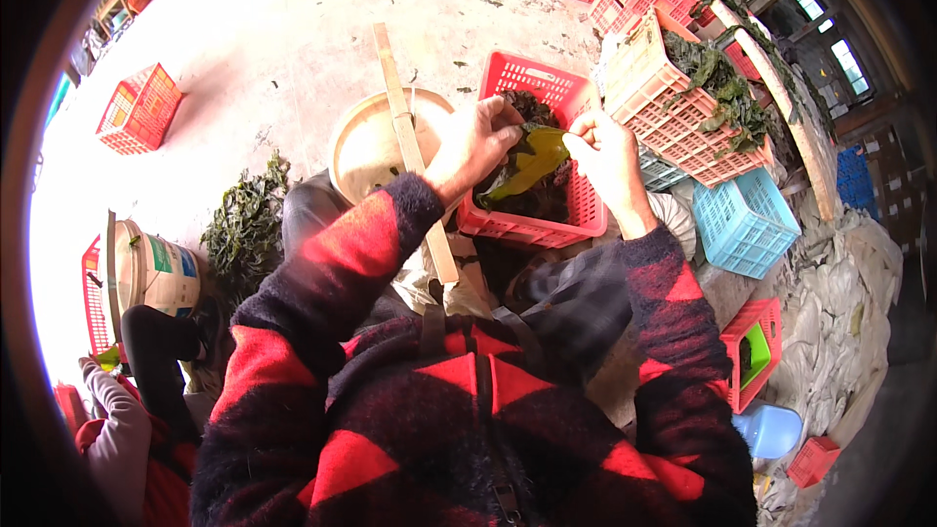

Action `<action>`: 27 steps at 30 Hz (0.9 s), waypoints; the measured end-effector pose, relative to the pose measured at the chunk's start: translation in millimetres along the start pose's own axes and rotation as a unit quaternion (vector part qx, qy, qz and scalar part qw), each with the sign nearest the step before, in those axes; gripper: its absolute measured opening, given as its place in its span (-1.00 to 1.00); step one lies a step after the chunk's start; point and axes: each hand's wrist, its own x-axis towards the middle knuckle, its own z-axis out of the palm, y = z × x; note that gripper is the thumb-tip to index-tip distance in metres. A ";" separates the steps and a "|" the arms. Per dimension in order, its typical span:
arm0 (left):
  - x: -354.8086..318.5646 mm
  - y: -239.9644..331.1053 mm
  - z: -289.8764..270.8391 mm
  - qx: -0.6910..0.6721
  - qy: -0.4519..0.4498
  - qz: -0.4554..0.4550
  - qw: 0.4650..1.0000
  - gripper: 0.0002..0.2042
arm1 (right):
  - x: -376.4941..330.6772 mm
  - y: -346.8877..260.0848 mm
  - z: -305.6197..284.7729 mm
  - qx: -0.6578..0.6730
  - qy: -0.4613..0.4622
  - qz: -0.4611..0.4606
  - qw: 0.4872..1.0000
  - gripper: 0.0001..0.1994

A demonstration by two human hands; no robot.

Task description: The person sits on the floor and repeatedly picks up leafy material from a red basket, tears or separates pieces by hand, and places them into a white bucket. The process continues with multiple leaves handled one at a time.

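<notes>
Stretched between my two hands is a yellow-green, leaf-like piece of seaweed (535,162), its lower end hanging down. My left hand (475,144) has its fingers closed around the upper left side of the piece. With thumb and fingertips, my right hand (607,158) pinches its right edge. Below them stands a red plastic crate (532,224), partly filled with darker seaweed (535,109). A flat wooden stick (398,102) lies across a round pale bucket (366,148) beside my left forearm.
A dark seaweed heap (244,229) lies on the floor at left, near another bucket (161,273) and a seated person (122,429). An orange crate (142,109) stands farther off. At right are a seaweed-topped pink crate (673,102), a light-blue crate (747,222) and a small red crate (753,356).
</notes>
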 end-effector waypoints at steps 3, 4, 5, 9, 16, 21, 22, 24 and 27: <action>8.6 11.9 0.4 -0.038 -0.022 -0.017 0.999 -0.83 | 7.1 -9.0 0.4 0.136 -0.044 0.011 0.990 -0.94; 9.4 15.3 1.6 -0.060 -0.030 -0.010 0.998 -0.82 | 8.7 -13.1 1.0 0.148 -0.055 0.013 0.987 -0.94; 9.0 18.0 2.1 -0.075 -0.040 -0.019 0.996 -0.81 | 10.9 -17.6 1.5 0.158 -0.066 0.021 0.985 -0.94; 6.4 22.2 -0.7 -0.084 -0.102 0.064 0.989 -0.78 | 9.9 -33.4 -0.9 0.173 -0.108 -0.002 0.979 -0.89; 19.9 25.2 -12.5 -0.008 -0.107 0.068 0.992 -0.87 | 17.6 -27.4 -9.2 0.083 0.007 -0.079 0.993 -0.80; 25.8 35.1 -20.6 -0.097 -0.191 0.095 0.972 -0.69 | 19.5 -12.7 1.9 0.172 -0.112 -0.021 0.978 -0.83; 25.9 36.3 -21.9 -0.056 -0.167 0.106 0.979 -0.71 | 18.5 -12.3 1.8 0.195 -0.116 -0.005 0.974 -0.86; 26.6 36.0 -23.3 0.025 -0.130 0.148 0.980 -0.74 | 17.3 -13.8 2.1 0.163 -0.133 -0.027 0.977 -0.88; 28.4 29.6 -20.8 0.141 -0.075 0.137 0.978 -0.80 | 13.9 -18.7 9.2 0.111 -0.059 -0.061 0.990 -0.90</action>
